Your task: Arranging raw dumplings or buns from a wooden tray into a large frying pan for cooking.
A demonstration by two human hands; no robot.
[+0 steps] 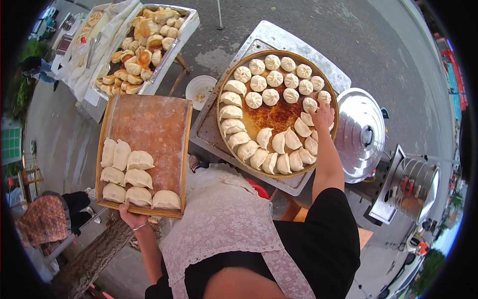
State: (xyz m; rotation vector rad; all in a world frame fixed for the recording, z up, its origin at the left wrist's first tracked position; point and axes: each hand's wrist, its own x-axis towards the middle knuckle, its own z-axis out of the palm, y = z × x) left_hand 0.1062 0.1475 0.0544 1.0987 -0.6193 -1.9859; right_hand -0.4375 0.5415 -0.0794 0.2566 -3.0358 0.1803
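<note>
My left hand [133, 217] grips the lower edge of a wooden tray [164, 112] held out at my left. Several large crescent dumplings [140, 160] lie on its lower half. My right hand [323, 115] reaches into a big round pan [225, 144] at its right side, fingers bent down among the food. Just beyond the fingertips sits a round pleated bun [324, 96], and another bun [309, 104] is close by on the left. Whatever lies under the fingers is hidden. Pleated buns fill the pan's far part; crescent dumplings [278, 142] line its left and near sides around a browned, oily middle.
A metal tray [191, 25] of browned buns stands far left, with a white bowl [200, 91] nearby. Right of the pan leans a domed metal lid [361, 134], beside a rack [413, 189]. The pan rests on a metal-topped stand [269, 37]. A person [45, 219] is at left.
</note>
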